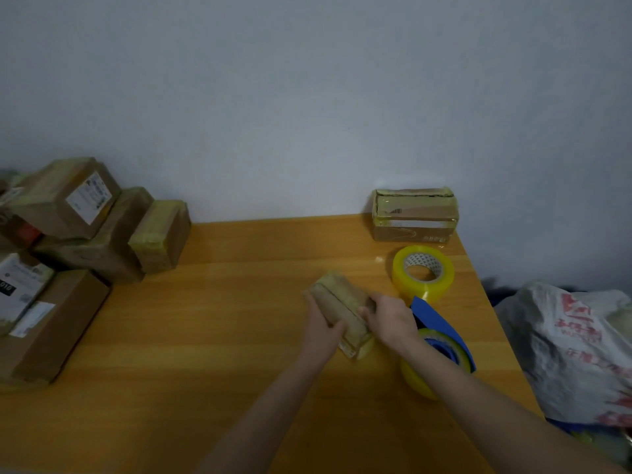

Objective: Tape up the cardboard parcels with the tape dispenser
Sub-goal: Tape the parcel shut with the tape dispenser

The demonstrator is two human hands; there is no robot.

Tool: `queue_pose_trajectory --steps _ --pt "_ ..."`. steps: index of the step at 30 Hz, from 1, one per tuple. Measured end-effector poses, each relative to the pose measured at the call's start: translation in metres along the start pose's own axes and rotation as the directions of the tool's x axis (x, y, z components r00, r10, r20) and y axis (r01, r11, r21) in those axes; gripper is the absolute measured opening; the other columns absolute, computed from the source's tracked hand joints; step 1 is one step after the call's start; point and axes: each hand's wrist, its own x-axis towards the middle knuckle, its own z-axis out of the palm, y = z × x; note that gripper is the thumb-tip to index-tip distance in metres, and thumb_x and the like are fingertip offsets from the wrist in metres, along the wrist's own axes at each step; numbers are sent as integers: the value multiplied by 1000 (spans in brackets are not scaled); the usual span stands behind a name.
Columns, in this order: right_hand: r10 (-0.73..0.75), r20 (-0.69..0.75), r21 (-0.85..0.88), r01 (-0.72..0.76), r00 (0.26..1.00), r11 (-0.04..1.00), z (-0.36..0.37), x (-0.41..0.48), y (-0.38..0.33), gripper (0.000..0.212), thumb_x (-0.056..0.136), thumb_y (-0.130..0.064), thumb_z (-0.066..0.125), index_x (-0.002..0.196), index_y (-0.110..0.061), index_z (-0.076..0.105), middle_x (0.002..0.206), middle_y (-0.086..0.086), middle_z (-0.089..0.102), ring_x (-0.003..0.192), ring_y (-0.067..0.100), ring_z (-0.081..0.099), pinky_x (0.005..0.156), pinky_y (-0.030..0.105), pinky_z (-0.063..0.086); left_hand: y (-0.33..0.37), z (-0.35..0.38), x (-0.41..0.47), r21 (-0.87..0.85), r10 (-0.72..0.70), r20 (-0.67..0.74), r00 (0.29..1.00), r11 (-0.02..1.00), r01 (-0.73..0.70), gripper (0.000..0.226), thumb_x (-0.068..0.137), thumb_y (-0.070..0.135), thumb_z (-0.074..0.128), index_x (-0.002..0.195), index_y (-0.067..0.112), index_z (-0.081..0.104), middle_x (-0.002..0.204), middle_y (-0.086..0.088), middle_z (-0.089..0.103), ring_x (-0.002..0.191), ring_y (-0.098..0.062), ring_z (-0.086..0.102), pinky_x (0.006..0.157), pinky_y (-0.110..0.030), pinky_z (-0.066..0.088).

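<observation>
gripping a small parcel (342, 311) from both sides, low over the wooden table (205, 319); left hand (321, 328) clamped on its left edge, thumb curled over the top; right hand (390, 323) clamped on its right edge, fingers wrapped onto the upper face; held slantwise between the two hands, wrapped all over in yellowish tape; just to the right of the right hand, partly hidden behind the wrist, the blue tape dispenser (441, 331) with a yellow roll loaded, lying untouched on the table; beyond the right hand, a loose roll of yellow tape (423, 273) lying flat, hole up; further beyond, against the wall (307, 97), a taped cardboard box (415, 213); well off to the left of the left hand, a heap of parcels (85, 227), some with white labels, stacked at the table's edge; well to the right of the right forearm, off the table, a crumpled plastic bag (574, 347) with red print
</observation>
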Motion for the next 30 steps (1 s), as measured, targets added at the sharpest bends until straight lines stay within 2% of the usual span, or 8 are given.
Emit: queue_pose_trajectory --steps 4,7,11,15,19,23,25,30 --pt "-70 122 172 48 990 984 -6 -4 9 75 85 -38 71 149 -24 33 127 4 62 112 23 60 88 33 51 1 -2 8 168 155 -47 987 975 -146 55 91 2 57 143 9 41 150 -12 35 132 -24 42 108 -34 37" --pt "-109 138 147 89 984 985 -1 -12 11 102 74 -41 80 153 -29 18 133 5 58 115 22 58 90 31 52 5 -5 9 210 225 33 974 951 -227 46 92 11 57 138 10 49 156 -9 25 138 -25 36 110 -40 37" --pt "-173 40 5 173 984 985 7 -17 12 94 80 -44 73 153 -28 17 123 8 64 106 24 62 84 32 53 -2 -10 -2 324 221 219 950 902 -285 77 81 37 73 146 16 37 160 -7 0 145 -22 16 113 -34 24" --pt "-204 55 -72 208 977 975 9 -16 12 89 83 -35 72 153 -29 17 122 12 64 107 29 61 87 38 52 -9 -8 -10 487 244 267 932 801 -349 90 82 36 71 152 17 17 157 -12 -18 147 -28 9 115 -34 22" --pt "-215 142 40 212 966 977 -2 -18 25 88 80 -30 75 151 -33 24 132 4 59 115 23 59 91 38 52 -7 4 -12 766 323 238 916 518 -381 83 90 49 55 153 29 4 159 -8 -16 147 -32 4 116 -42 23" --pt "34 -80 3 -33 996 999 -31 -17 67 75 81 -56 68 143 -24 39 133 2 56 118 24 55 90 39 52 -9 6 -13 792 310 287 906 456 -407 72 96 45 45 152 34 0 161 -3 -4 147 -30 -10 116 -41 21" --pt "186 -54 -126 -191 981 973 -40 -18 94 77 81 -59 66 139 -16 40 135 9 49 122 29 49 95 41 49 -9 6 -13 793 290 287 913 463 -396 70 97 41 45 152 33 1 161 -4 -5 146 -30 -11 117 -41 20" --pt "351 179 -110 -336 919 936 -31 -25 127 37 83 -47 70 87 -13 56 75 3 57 71 20 59 57 30 44 -6 9 -15 790 275 289 917 473 -390 70 99 34 45 152 30 1 161 -5 -4 146 -33 -12 116 -43 19"
